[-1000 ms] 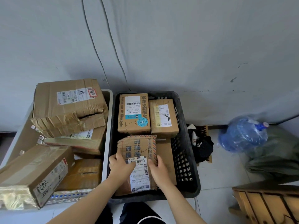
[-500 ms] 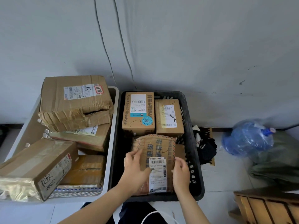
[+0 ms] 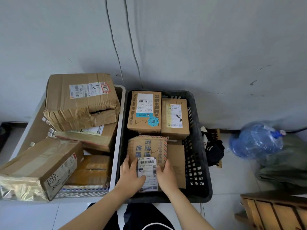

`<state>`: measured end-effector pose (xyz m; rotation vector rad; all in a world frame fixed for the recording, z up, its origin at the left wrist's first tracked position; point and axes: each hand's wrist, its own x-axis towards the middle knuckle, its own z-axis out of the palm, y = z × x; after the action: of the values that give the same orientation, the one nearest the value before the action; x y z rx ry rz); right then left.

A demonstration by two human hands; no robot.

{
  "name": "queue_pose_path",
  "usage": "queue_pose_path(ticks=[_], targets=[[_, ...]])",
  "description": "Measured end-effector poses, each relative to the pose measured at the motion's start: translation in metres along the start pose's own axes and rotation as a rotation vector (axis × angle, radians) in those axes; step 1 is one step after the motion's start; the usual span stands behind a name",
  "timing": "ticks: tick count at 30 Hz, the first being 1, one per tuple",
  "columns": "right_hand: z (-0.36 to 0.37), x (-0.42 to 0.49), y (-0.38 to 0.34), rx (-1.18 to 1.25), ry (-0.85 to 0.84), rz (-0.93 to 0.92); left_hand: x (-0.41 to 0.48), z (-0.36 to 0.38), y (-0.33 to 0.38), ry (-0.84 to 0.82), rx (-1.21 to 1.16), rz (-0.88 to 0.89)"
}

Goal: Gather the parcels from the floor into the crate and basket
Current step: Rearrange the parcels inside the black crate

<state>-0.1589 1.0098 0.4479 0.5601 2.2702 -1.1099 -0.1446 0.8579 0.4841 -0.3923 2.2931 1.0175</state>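
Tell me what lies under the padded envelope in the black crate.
A flat brown box sticks out under the padded envelope on its right. Everything else beneath is covered by the envelope and by the left hand and right hand resting on it.

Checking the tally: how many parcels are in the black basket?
4: a teal-labelled box back left, a smaller box back right, a padded envelope in front, under the left hand and right hand, and a flat box beneath it. Others may be hidden below.
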Motion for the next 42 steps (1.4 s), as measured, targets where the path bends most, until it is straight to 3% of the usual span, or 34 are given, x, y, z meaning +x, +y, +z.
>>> queue_pose_path(ticks=[6, 7, 9, 11, 12, 15, 16, 18, 20, 22, 24, 28, 32, 34, 37, 42], targets=[[-0.011, 0.007, 0.005, 0.086, -0.125, -0.005, 0.002, 0.007, 0.003, 0.032, 0.080, 0.094], [-0.012, 0.005, 0.007, 0.070, -0.086, -0.042, 0.003, 0.007, 0.004, 0.043, 0.123, 0.162], [-0.016, -0.002, 0.011, -0.041, 0.166, -0.141, 0.006, 0.005, 0.006, -0.003, 0.215, 0.271], [-0.023, -0.005, 0.019, -0.216, 0.366, -0.181, 0.010, 0.002, 0.009, -0.103, 0.350, 0.280], [-0.026, -0.003, 0.024, -0.298, 0.338, -0.127, 0.012, 0.000, 0.009, -0.147, 0.422, 0.270], [-0.032, 0.008, 0.038, -0.422, 0.031, 0.082, 0.012, -0.004, 0.007, -0.190, 0.616, 0.271], [-0.035, 0.009, 0.036, -0.417, -0.001, 0.098, 0.011, -0.005, 0.008, -0.186, 0.674, 0.279], [-0.037, 0.010, 0.031, -0.403, 0.114, 0.032, 0.013, -0.008, 0.016, -0.124, 0.725, 0.302], [-0.038, 0.011, 0.019, -0.276, 0.194, -0.071, 0.022, -0.013, 0.026, 0.025, 0.686, 0.324], [-0.037, 0.014, 0.002, -0.063, 0.086, -0.175, 0.037, -0.020, 0.033, 0.129, 0.602, 0.312], [-0.032, 0.016, -0.014, -0.006, -0.018, -0.235, 0.051, -0.029, 0.034, 0.106, 0.571, 0.292], [-0.026, 0.018, -0.015, -0.113, -0.015, -0.204, 0.060, -0.037, 0.027, 0.110, 0.530, 0.323], [-0.026, 0.021, -0.019, -0.060, -0.057, -0.208, 0.067, -0.041, 0.026, 0.052, 0.572, 0.270], [-0.031, 0.033, -0.031, -0.082, 0.047, -0.236, 0.074, -0.052, 0.035, 0.162, 0.476, 0.287], [-0.041, 0.055, -0.065, -0.022, 0.162, -0.274, 0.086, -0.075, 0.047, 0.471, 0.195, 0.248], [-0.041, 0.092, -0.111, 0.078, 0.035, -0.281, 0.102, -0.090, 0.072, 0.273, 0.013, 0.087]])
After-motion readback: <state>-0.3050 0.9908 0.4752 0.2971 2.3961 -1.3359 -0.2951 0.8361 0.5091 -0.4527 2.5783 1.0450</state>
